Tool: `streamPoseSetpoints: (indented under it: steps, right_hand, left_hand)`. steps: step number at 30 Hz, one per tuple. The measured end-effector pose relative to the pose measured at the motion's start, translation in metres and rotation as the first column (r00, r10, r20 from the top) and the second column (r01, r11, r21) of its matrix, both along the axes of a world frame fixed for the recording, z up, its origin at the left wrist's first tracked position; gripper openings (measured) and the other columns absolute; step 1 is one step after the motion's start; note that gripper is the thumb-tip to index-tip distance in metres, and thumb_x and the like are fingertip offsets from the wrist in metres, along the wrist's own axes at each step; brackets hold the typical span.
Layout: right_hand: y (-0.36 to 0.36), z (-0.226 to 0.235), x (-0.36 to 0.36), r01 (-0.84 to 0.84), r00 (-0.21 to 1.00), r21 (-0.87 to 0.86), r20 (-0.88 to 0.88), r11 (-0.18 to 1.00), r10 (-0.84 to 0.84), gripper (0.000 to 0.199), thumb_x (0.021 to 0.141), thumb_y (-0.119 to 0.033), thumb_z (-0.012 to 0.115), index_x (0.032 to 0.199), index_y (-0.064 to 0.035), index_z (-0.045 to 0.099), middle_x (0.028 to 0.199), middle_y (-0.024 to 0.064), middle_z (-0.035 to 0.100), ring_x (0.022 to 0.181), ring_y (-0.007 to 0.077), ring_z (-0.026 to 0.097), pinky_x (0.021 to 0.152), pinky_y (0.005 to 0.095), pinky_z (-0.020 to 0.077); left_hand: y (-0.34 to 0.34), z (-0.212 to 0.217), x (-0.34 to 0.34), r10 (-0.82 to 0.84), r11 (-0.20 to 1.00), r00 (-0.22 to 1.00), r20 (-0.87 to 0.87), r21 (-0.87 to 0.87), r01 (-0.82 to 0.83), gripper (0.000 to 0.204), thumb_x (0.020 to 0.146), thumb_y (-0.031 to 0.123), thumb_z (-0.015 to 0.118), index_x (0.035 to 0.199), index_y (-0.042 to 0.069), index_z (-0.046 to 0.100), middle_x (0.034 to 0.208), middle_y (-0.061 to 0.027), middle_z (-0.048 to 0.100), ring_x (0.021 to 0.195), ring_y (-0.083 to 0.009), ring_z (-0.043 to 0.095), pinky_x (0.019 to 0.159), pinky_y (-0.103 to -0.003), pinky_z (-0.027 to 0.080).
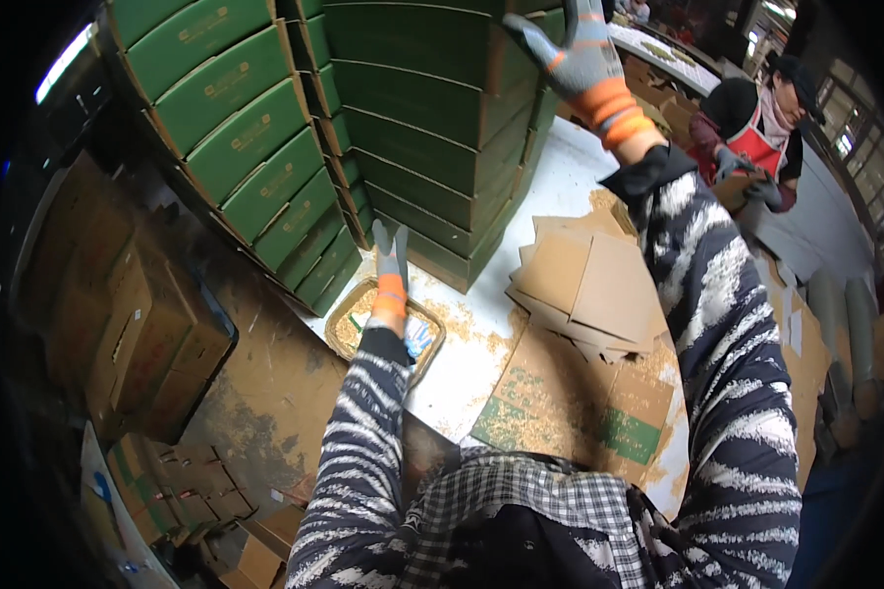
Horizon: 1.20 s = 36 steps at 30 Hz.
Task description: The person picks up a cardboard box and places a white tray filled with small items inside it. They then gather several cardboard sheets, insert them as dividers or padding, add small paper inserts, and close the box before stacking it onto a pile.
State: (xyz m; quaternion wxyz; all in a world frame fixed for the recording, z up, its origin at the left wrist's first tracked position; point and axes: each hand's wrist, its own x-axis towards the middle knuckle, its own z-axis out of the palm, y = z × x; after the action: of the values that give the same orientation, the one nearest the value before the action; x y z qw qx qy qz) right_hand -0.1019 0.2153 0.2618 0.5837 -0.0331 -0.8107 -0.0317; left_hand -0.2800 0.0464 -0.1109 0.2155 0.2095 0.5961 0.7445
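Both of my hands wear grey gloves with orange cuffs. My left hand (391, 270) reaches over a shallow basket (436, 361), its fingers stretched out toward the foot of a tall stack of green boxes (413, 98). My right hand (587, 69) is raised beside the upper right corner of that stack, thumb spread and fingers pointing up, the fingertips cut off by the picture's edge. Neither hand has anything in its grasp. Whether they touch the boxes I cannot tell. The basket holds wood-coloured shreds and a blue-and-white packet (417, 336).
Another green box stack (246, 128) stands at the left. Flat cardboard sheets (580, 280) lie on the white table (452, 398) among scattered shreds. Brown cartons (157, 334) stand on the floor at the left. A person in a red apron (756, 147) works at the far right.
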Motion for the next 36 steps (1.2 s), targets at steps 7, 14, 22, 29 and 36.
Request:
streamPoseSetpoints:
  steps: [7, 14, 22, 29, 36]
  right_hand:
    - [-0.067, -0.254, 0.218, 0.451, 0.75, -0.283, 0.634, 0.846, -0.188, 0.077, 0.072, -0.027, 0.073, 0.14, -0.01, 0.04, 0.147, 0.0177, 0.032, 0.134, 0.041, 0.029, 0.111, 0.0496, 0.0252]
    - [-0.214, -0.365, 0.332, 0.693, 0.423, -0.281, 0.904, 0.664, -0.06, 0.075, 0.079, -0.043, 0.065, 0.142, -0.0108, 0.038, 0.149, 0.0164, 0.03, 0.136, 0.0396, 0.026, 0.112, 0.0515, 0.0191]
    - [-0.264, -0.4, 0.439, 0.839, 0.273, -0.194, 0.958, 0.509, -0.086, 0.071, 0.084, -0.046, 0.059, 0.143, -0.0159, 0.036, 0.149, 0.0153, 0.03, 0.136, 0.039, 0.027, 0.112, 0.0515, 0.0195]
    - [-0.274, -0.383, 0.551, 0.886, 0.183, -0.138, 0.981, 0.443, -0.06, 0.063, 0.086, -0.045, 0.057, 0.141, -0.0178, 0.041, 0.148, 0.0149, 0.033, 0.136, 0.036, 0.029, 0.113, 0.0475, 0.0202]
    - [-0.23, -0.36, 0.575, 0.904, 0.345, -0.234, 0.894, 0.358, -0.287, 0.062, 0.086, -0.042, 0.058, 0.139, -0.0122, 0.043, 0.147, 0.0145, 0.034, 0.136, 0.0351, 0.029, 0.112, 0.0467, 0.0218]
  left_hand:
    - [-0.125, -0.032, 0.092, -0.726, 0.355, 0.545, -0.419, -0.907, -0.225, 0.068, 0.075, 0.044, 0.073, 0.133, 0.015, 0.051, 0.136, -0.0122, 0.044, 0.127, -0.0341, 0.039, 0.105, -0.044, 0.035]
    - [-0.138, -0.066, 0.129, -0.64, 0.656, 0.321, -0.698, -0.714, -0.243, 0.034, 0.077, 0.012, 0.064, 0.11, 0.009, 0.061, 0.117, -0.0106, 0.055, 0.111, -0.0336, 0.047, 0.096, -0.044, 0.039]
    - [-0.121, -0.059, 0.239, -0.726, 0.685, 0.136, -0.674, -0.692, 0.227, 0.043, 0.073, 0.006, 0.058, 0.116, 0.008, 0.059, 0.119, -0.0134, 0.056, 0.115, -0.0353, 0.046, 0.101, -0.043, 0.038]
    - [-0.098, -0.055, 0.318, -0.746, 0.598, -0.043, -0.665, -0.696, 0.397, 0.037, 0.08, 0.014, 0.06, 0.116, 0.006, 0.058, 0.121, -0.0147, 0.054, 0.113, -0.0357, 0.047, 0.099, -0.043, 0.038]
    - [-0.07, 0.011, 0.396, -0.613, 0.754, 0.059, -0.788, -0.561, 0.343, 0.054, 0.075, 0.023, 0.07, 0.124, 0.007, 0.053, 0.116, -0.0155, 0.054, 0.113, -0.0345, 0.046, 0.097, -0.046, 0.038]
